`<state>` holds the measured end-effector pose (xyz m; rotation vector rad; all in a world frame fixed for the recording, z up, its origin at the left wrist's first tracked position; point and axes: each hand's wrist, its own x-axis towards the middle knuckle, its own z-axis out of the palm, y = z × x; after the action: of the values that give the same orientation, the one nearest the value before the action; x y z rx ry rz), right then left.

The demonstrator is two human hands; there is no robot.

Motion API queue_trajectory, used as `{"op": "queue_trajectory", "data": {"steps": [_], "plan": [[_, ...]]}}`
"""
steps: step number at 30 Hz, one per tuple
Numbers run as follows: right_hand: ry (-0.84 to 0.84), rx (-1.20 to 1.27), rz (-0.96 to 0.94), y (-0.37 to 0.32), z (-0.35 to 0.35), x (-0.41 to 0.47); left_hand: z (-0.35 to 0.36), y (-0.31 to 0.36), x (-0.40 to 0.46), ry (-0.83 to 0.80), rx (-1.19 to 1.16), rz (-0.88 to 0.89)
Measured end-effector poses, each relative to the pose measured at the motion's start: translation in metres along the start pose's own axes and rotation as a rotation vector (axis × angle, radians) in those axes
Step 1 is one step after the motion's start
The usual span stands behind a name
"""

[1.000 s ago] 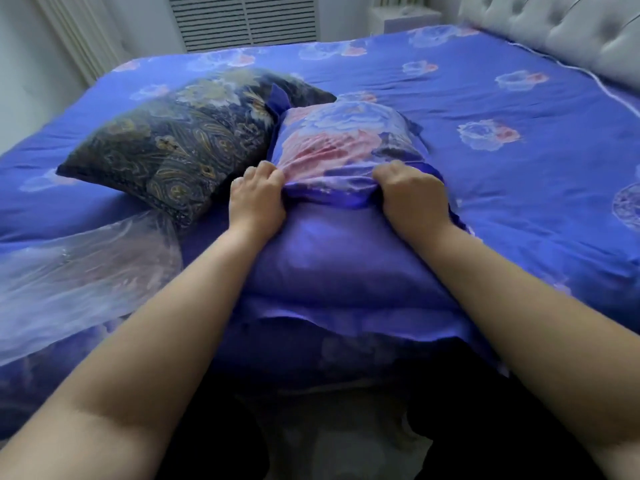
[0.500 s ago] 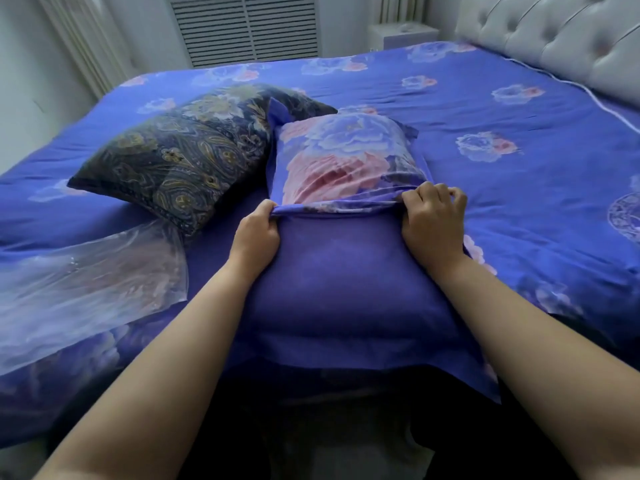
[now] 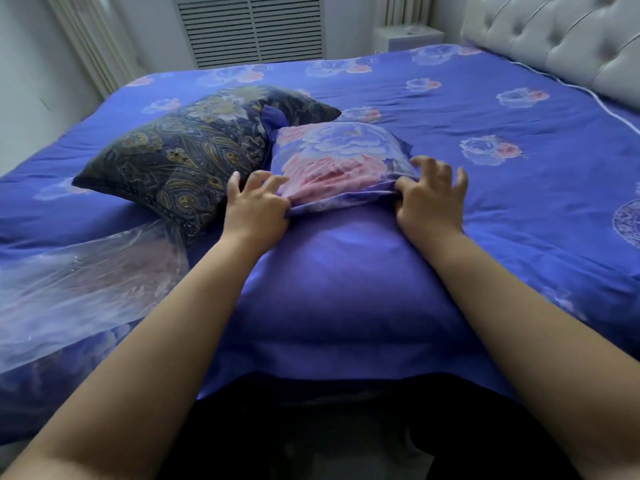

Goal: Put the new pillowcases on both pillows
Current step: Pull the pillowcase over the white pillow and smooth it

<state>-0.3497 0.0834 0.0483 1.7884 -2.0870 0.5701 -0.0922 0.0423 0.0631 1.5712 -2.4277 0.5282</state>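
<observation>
**Ana:** Head view first: why do both hands sit at that fold across the near pillow (image 3: 346, 271)?

**Ben:** I judge they are working the floral pillowcase (image 3: 336, 161) down over it. The left hand (image 3: 256, 209) pinches the case's hem between thumb and palm side, its other fingers spread and half lifted. The right hand (image 3: 431, 202) does the same at the hem's other corner, thumb tucked under the cloth, fingers fanned and hooked above it. So neither fist is clenched; each grasps only the edge.

**Ana:** And where is the case?

**Ben:** Bunched over the far end of the near pillow, reaching about a third of its length. The near two-thirds shows plain violet cloth, which hangs over the bed edge towards the person.

**Ana:** How does it look?

**Ben:** Pink and pale-blue peonies on violet, matching the bedspread (image 3: 485, 109), wrinkled where gathered.

**Ana:** The second pillow?

**Ben:** Paisley pillow (image 3: 180, 157), dark navy and gold, touching the near pillow's far left corner. Not yet changed, I judge. Clear plastic wrapping (image 3: 79, 282) lies left of the near pillow.
</observation>
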Motion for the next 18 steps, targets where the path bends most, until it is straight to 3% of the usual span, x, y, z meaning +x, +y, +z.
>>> {"op": "queue_trajectory", "data": {"steps": [4,10,12,14,18], "plan": [[-0.091,-0.041,0.119,0.010,-0.002,0.016,0.005,0.002,0.005,0.013,0.019,-0.117],[-0.160,0.245,-0.093,-0.003,-0.008,0.012,0.014,0.020,-0.007,0.116,-0.360,-0.001],[-0.162,0.346,-0.106,-0.006,-0.011,0.013,0.016,0.019,-0.011,0.186,-0.329,0.015],[-0.058,0.347,-0.130,-0.008,-0.012,0.013,0.016,0.017,-0.011,0.192,-0.180,-0.022],[0.278,0.392,-0.156,-0.010,-0.019,0.007,0.017,0.008,-0.006,-0.005,-0.023,-0.193]]}}
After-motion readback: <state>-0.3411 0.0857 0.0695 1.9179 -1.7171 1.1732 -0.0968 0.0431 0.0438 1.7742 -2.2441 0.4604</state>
